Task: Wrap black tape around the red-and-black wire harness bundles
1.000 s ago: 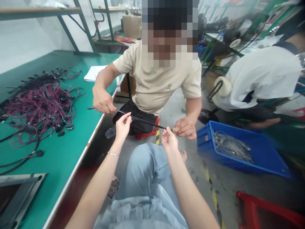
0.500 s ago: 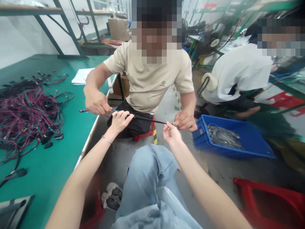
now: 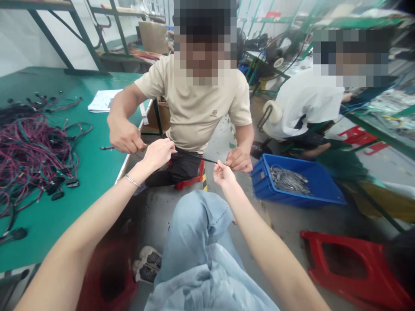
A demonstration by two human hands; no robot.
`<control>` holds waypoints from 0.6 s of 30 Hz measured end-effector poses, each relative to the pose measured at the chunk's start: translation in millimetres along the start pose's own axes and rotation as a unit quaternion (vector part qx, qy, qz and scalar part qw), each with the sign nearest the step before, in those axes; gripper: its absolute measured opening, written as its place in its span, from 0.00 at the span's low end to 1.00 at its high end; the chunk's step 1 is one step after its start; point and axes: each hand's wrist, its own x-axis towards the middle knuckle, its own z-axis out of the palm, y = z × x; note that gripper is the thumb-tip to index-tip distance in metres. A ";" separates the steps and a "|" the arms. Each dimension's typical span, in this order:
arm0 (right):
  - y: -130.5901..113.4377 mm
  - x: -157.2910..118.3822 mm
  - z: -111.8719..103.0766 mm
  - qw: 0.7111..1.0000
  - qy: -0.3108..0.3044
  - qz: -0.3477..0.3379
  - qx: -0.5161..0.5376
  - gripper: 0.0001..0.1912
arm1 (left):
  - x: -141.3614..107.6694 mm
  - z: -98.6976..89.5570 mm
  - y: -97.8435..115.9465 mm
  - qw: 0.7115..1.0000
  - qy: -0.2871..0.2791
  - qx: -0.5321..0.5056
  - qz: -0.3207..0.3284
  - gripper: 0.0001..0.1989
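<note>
Between the wearer and a seated co-worker (image 3: 197, 103), the fingers of the right hand (image 3: 224, 174) pinched a thin black cable (image 3: 207, 160) near its end on the picture's right. The left hand (image 3: 158, 153), palm down, had its fingers curled over the cable farther along; how tightly they were closed could not be told. The cable ran taut and slightly slanted between the two hands, above the floor. Just beside the right hand, one co-worker's hand (image 3: 239, 159) was bunched at the cable's end; the other co-worker's hand (image 3: 126, 136) was closed near the left hand, with a short wire end (image 3: 106, 148) sticking out past it over the green table (image 3: 78, 211).

On the table lay a tangled heap of red and black wires (image 3: 35, 147) with dark connectors, and beyond it some white paper (image 3: 103, 102). Across the floor, a blue bin (image 3: 324, 192) held grey cables (image 3: 288, 179). Nearer stood a red stool (image 3: 343, 242), and farther back sat a person in a white shirt (image 3: 304, 101).
</note>
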 end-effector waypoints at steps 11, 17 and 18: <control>3.6 -23.8 -27.7 0.805 -0.114 -0.394 -0.429 0.24 | -11.5 -31.8 10.0 0.961 -0.054 0.272 0.016 0.14; -6.0 6.4 -13.0 0.347 -0.024 -0.658 -0.668 0.10 | -6.0 -33.0 10.6 0.956 -0.077 0.282 0.005 0.14; -8.7 10.8 -12.0 0.324 -0.032 -0.670 -0.668 0.10 | -5.5 -33.0 10.9 0.956 -0.078 0.282 0.003 0.14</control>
